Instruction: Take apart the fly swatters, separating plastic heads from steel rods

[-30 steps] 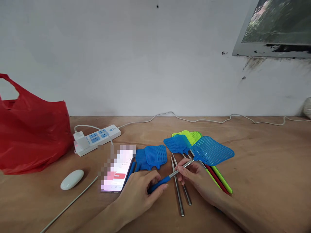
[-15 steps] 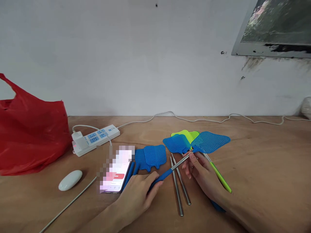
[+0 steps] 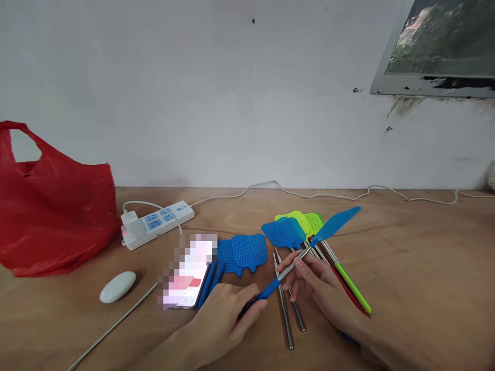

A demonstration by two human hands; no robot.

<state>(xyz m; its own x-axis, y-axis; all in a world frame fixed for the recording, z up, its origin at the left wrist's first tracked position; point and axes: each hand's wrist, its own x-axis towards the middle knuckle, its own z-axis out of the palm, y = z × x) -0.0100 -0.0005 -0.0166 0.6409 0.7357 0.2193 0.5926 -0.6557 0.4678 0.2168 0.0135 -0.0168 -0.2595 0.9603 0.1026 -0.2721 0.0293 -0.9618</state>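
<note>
A blue fly swatter is held slantwise over the table, its head seen nearly edge-on. My left hand is closed round its blue handle. Higher up, the fingers of my right hand pinch its metal rod below the head. Under the rod lie two bare metal rods. Behind my right hand, assembled swatters with blue and yellow-green heads overlap, and a yellow-green handle sticks out to the right. Loose blue swatter heads and blue handles lie near my left hand.
A phone with a lit, partly blurred screen lies left of the handles. Farther left are a white mouse, a power strip with a plugged-in charger, and a red plastic bag. A white cable runs along the wall.
The held swatter has turned about its rod, so its head has gone from flat-on to nearly edge-on. My right hand has slid slightly down the rod. The view has shifted a little.
</note>
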